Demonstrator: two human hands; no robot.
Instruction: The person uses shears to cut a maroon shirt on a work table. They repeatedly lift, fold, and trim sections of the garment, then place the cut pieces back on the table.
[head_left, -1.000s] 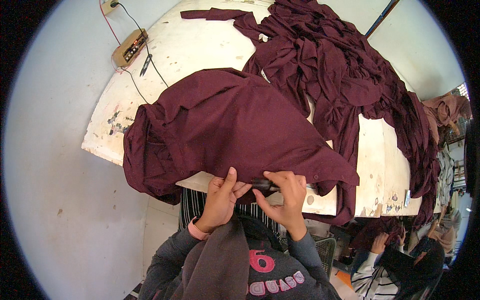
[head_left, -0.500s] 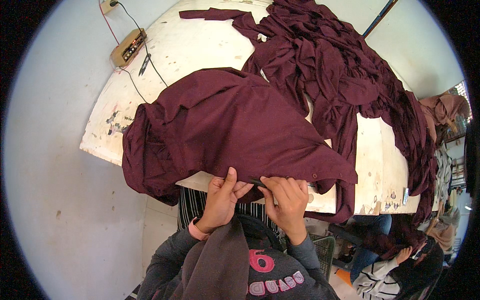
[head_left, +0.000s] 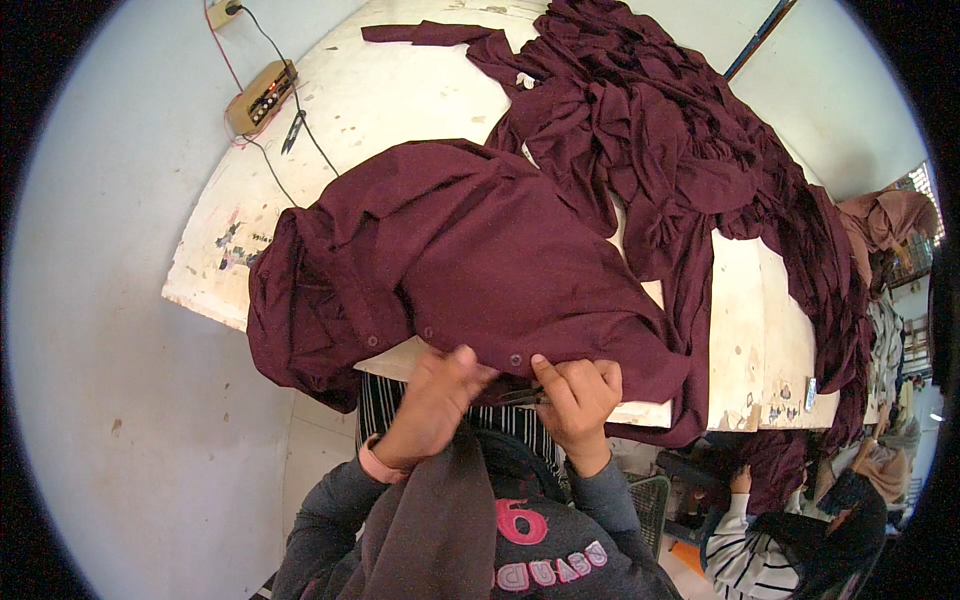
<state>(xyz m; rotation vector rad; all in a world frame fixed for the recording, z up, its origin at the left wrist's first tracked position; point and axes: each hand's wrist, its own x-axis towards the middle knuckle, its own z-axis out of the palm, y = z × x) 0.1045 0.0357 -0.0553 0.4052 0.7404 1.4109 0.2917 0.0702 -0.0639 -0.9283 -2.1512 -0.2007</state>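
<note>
Right hand (head_left: 578, 400), centre-bottom of frame: fingers closed on a dark tool (head_left: 520, 397) (probably snips; outline soft), thumb side against the garment's edge. Left hand (head_left: 435, 395) is motion-blurred beside it; cannot tell whether its fingers pinch cloth or stand apart.

Garment (head_left: 480, 250): maroon, mid-frame, spread over the near edge of the tabletop (head_left: 420, 85).

Change over the last second: front edge drawn leftward and turned up; a button (head_left: 516, 360) now sits between the hands, and the tool has dropped below the edge. Judged effect: a different stretch of edge is within reach of the tool.

Surface: pale, worn, stained; maroon pile (head_left: 690, 140) across upper right, black snips (head_left: 294, 132) and a tan box (head_left: 262, 98) upper left.

Room: plain wall (head_left: 120, 250) at left; co-worker (head_left: 750, 550) in striped sleeves, lower right, at more maroon cloth (head_left: 775, 465).
</note>
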